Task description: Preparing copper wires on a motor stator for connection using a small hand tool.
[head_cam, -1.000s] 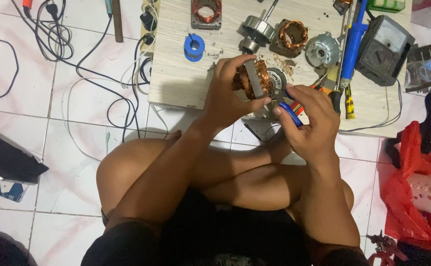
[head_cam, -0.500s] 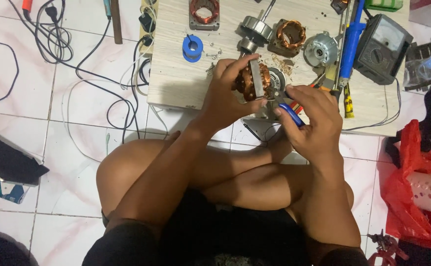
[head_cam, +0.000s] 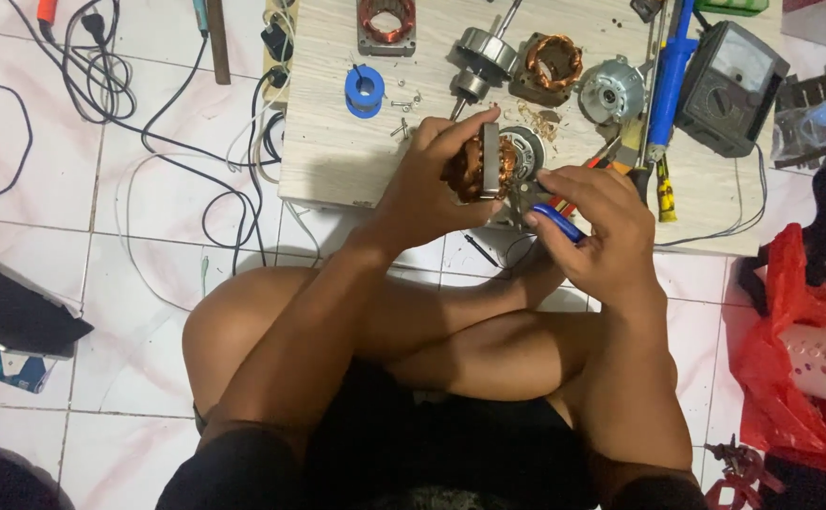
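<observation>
My left hand (head_cam: 432,184) grips a motor stator (head_cam: 481,168), a square steel core wound with copper coils, held over the near edge of a low wooden board (head_cam: 333,142). My right hand (head_cam: 597,227) is closed on blue-handled pliers (head_cam: 550,219) whose jaws point at the stator's right side. Both hands work just above my crossed legs.
On the board lie another stator (head_cam: 387,21), a rotor with shaft (head_cam: 479,57), a third coil core (head_cam: 551,64), a round metal end cover (head_cam: 611,90), a blue wire spool (head_cam: 364,90), a blue screwdriver (head_cam: 670,71) and a multimeter (head_cam: 729,85). Cables (head_cam: 101,66) sprawl left; a red bag (head_cam: 791,378) sits right.
Both hands stay together on the stator; the view has shifted slightly, and the pliers hand shows only small adjustments.
</observation>
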